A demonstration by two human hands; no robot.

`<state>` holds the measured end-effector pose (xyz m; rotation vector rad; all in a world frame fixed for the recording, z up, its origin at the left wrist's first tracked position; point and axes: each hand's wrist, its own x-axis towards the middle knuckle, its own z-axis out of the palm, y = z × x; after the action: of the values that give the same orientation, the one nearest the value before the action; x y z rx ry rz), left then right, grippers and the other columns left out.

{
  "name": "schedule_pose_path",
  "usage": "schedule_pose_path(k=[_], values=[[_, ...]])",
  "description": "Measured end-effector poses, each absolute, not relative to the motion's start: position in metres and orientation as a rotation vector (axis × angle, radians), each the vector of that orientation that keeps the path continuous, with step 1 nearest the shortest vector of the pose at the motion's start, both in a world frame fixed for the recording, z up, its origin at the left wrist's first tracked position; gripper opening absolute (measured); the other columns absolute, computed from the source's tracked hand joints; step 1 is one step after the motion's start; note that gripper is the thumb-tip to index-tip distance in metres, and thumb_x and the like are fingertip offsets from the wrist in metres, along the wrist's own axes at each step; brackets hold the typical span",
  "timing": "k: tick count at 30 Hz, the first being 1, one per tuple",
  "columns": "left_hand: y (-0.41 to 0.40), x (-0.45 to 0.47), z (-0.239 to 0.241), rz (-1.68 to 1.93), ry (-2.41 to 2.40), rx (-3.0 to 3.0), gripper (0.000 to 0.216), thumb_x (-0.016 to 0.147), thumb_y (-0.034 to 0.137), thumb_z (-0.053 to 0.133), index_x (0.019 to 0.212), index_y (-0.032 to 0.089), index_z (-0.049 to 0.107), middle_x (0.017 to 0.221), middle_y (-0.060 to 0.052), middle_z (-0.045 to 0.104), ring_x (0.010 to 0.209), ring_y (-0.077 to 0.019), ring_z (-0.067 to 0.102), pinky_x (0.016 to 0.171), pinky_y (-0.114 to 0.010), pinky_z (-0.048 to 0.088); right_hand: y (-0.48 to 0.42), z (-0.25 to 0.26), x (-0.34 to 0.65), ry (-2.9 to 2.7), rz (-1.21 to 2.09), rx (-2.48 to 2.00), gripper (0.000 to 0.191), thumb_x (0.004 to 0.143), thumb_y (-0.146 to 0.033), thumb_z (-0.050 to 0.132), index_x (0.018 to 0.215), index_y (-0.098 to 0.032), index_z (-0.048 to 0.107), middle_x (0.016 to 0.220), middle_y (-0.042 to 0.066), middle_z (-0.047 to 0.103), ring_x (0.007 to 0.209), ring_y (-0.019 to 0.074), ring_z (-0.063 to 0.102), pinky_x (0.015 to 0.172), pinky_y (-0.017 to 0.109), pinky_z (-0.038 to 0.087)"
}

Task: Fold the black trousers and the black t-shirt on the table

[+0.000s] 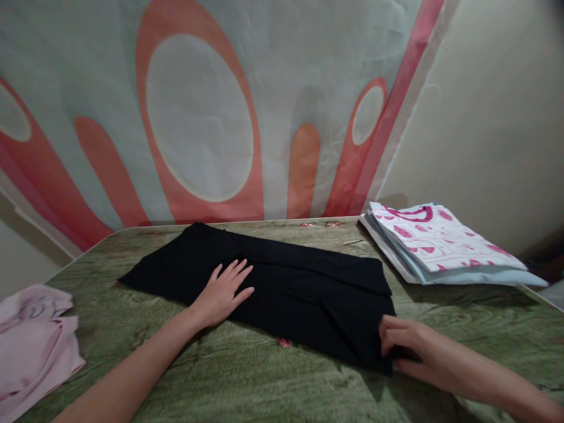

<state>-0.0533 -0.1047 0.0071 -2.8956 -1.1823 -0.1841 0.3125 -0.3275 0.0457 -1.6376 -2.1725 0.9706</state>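
Observation:
A long black garment [291,276] lies across the table, looking like a pair of trousers folded lengthwise. Its wider, pointed end is at the left, and some creases run through the right part. My left hand [224,294] rests flat on its near edge, left of the middle, with the fingers spread. At the right end, my right hand [405,346] pinches the lower corner of the garment between curled fingers and thumb. The fingertips there are partly hidden by the cloth and the hand itself.
A stack of folded clothes [440,241], topped by a white shirt with pink print, stands at the table's back right. Pink clothing [35,352] lies at the left edge. The green wood-patterned table [247,382] meets a wall hanging [273,70] with orange shapes behind.

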Motion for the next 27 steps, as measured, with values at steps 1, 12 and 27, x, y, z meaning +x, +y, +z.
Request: schedule_pose_path(k=[1, 12, 27], values=[[-0.104, -0.053, 0.007, -0.184, -1.180, -2.894, 0.057, 0.088, 0.057, 0.026, 0.138, 0.029, 0.028, 0.145, -0.003, 0.025, 0.133, -0.0243, 0.019, 0.106, -0.046, 0.011, -0.324, 0.043, 0.319, -2.156, 0.962, -1.644, 0.008, 0.075, -0.015, 0.052, 0.077, -0.021, 0.057, 0.084, 0.001, 0.055, 0.076, 0.0142, 0.053, 0.071, 0.024, 0.041], [-0.102, -0.052, 0.002, -0.163, -1.193, -2.870, 0.057, 0.088, 0.055, 0.027, 0.138, 0.029, 0.027, 0.146, -0.003, 0.022, 0.134, -0.0236, 0.018, 0.106, -0.048, 0.011, -0.321, 0.024, 0.370, -1.651, 0.950, -2.028, 0.038, 0.081, -0.053, 0.044, 0.068, -0.018, 0.050, 0.054, -0.003, 0.048, 0.050, 0.0122, 0.048, 0.045, 0.022, 0.035], [-0.010, -0.197, 0.023, -0.520, -1.811, -2.414, 0.051, 0.083, 0.047, 0.034, 0.117, 0.011, 0.048, 0.120, -0.007, 0.054, 0.111, -0.0236, 0.048, 0.097, -0.036, 0.036, -0.337, 0.011, 0.356, -1.881, 0.833, -2.014, 0.035, 0.084, -0.049, 0.045, 0.067, -0.019, 0.054, 0.061, 0.000, 0.053, 0.055, 0.0124, 0.046, 0.048, 0.023, 0.036]])
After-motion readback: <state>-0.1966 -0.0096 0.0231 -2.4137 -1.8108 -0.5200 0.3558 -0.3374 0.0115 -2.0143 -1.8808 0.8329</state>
